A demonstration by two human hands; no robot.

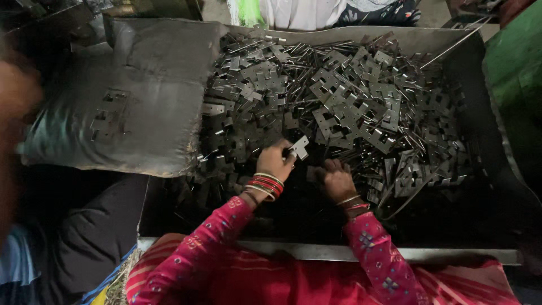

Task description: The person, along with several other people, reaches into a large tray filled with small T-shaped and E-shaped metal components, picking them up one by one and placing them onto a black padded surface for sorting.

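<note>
Low in the frame, our 2 pink sleeves (226, 237) reach over the tray's front rim (316, 252). Just above, our left hand (275, 161) pinches 1 small notched metal plate (300, 147) between thumb and fingertips, lifted off the pile. Our right hand (337, 179) rests curled on the parts; its fingers we can't make out. Picking seems underway. Farther up, the heap of stamped plates (339, 101) fills the tray, a grey sack (135, 101) at upper left.

a blurred shape (14, 113) fills the left edge; the right hand's (337, 179) fingertips sink out of sight among the metal plates (350, 107).
</note>
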